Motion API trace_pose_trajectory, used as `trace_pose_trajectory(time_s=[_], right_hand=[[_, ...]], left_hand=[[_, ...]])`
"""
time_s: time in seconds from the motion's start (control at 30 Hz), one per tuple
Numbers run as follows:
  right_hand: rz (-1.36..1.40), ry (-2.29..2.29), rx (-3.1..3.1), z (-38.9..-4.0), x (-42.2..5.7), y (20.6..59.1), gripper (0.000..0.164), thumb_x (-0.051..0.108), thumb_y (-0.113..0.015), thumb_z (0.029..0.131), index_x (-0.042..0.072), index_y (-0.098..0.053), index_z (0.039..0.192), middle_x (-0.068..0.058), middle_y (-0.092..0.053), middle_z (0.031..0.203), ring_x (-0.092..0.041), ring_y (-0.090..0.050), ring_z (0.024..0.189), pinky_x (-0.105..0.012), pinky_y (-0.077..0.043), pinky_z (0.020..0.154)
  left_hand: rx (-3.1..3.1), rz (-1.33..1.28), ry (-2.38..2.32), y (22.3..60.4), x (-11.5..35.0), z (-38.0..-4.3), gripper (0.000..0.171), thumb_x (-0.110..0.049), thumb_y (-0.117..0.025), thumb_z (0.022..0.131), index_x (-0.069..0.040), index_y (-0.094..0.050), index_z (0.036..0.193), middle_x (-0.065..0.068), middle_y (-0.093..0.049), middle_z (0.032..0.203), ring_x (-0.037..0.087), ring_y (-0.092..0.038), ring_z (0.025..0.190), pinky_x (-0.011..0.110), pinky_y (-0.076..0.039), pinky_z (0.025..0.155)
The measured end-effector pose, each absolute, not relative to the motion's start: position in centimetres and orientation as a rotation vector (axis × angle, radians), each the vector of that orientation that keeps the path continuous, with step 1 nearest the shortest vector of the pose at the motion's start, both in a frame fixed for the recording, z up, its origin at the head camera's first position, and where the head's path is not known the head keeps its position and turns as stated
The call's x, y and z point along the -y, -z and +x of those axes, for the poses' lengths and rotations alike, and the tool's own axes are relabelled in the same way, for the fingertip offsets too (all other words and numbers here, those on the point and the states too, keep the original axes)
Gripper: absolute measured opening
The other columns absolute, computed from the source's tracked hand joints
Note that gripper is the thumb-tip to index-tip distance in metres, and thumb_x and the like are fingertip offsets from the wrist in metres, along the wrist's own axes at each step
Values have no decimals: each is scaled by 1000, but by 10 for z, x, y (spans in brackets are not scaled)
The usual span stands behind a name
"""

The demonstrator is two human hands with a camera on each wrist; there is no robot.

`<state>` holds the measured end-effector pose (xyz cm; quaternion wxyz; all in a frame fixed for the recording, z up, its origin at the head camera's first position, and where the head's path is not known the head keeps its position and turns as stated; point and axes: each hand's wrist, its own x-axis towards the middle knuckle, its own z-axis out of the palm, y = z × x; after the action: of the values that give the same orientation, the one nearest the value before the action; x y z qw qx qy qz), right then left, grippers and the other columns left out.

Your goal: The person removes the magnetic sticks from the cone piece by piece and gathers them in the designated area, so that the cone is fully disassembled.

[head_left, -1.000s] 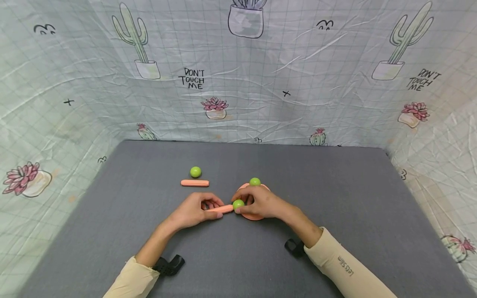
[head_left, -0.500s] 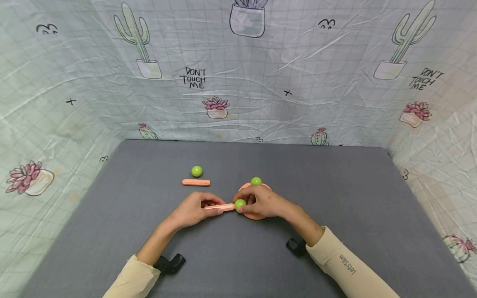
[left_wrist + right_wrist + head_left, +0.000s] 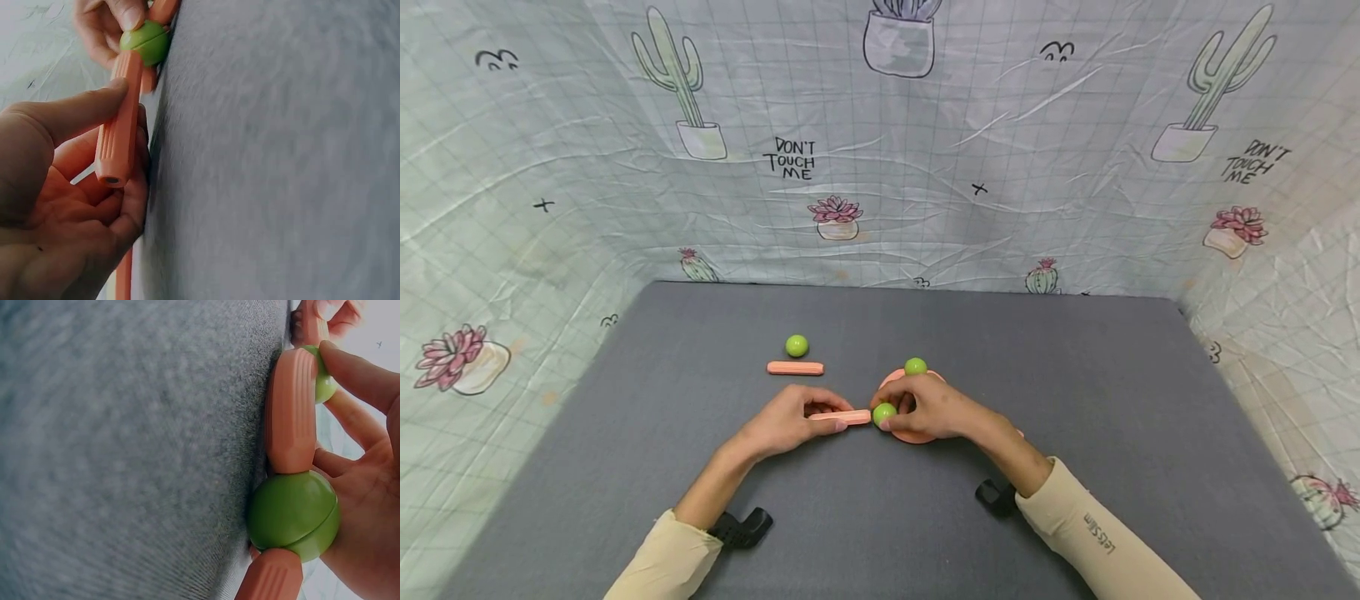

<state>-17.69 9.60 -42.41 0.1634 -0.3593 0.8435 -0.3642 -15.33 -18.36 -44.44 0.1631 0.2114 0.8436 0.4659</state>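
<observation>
My left hand [image 3: 793, 423] pinches a straight, ridged orange rod [image 3: 850, 417] between thumb and fingers. In the left wrist view the rod [image 3: 120, 125] has a dark round spot on its near end. Its other end is right at a green ball [image 3: 883, 413], which my right hand [image 3: 928, 406] holds by thumb and fingers. That ball belongs with a ring of curved orange pieces [image 3: 917, 437], partly hidden beneath the hand. The right wrist view shows a curved orange piece [image 3: 292, 412] joined to another green ball [image 3: 294, 512]. A further ball [image 3: 915, 366] sits at the ring's far side.
On the grey table [image 3: 1075, 367], left of the ring, lie a loose orange rod [image 3: 795, 368] and a loose green ball [image 3: 797, 346] behind it. A small orange bit [image 3: 1020, 433] peeks out by the right forearm. A cactus-print cloth [image 3: 910, 150] surrounds the table.
Both hands keep their grip with hardly any motion. The rod in the left hand has levelled out slightly. The small orange bit by the right forearm has come into sight.
</observation>
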Motion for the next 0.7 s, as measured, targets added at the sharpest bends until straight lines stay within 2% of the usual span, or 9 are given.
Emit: trace_pose_trajectory(time_s=[0.33, 0.57, 0.7], right_hand=[[-1005, 1020, -2411, -175, -96, 422, 24, 15, -78, 94, 15, -78, 118, -1, -74, 115, -3, -67, 84, -18, -54, 79], [-996, 1029, -2410, -174, -96, 422, 25, 16, -79, 94, 13, -77, 119, -1, -74, 115, -3, -68, 84, -18, -54, 80], [-990, 1024, -2404, -175, -96, 422, 26, 17, -78, 94, 12, -77, 121, -2, -74, 116, -3, -68, 84, -18, -54, 80]], left_hand=[[-2422, 588, -1317, 442, 187, -152, 21, -22, -78, 95, -13, -79, 114, 7, -79, 111, 11, -65, 87, 23, -51, 75], [-2449, 581, -1366, 443, 195, -155, 20, -26, -80, 93, -21, -80, 113, -1, -80, 111, 11, -69, 99, 24, -53, 84], [-2486, 592, -1393, 441, 204, -155, 19, -26, -80, 93, -26, -81, 112, 0, -78, 119, 19, -62, 128, 24, -52, 91]])
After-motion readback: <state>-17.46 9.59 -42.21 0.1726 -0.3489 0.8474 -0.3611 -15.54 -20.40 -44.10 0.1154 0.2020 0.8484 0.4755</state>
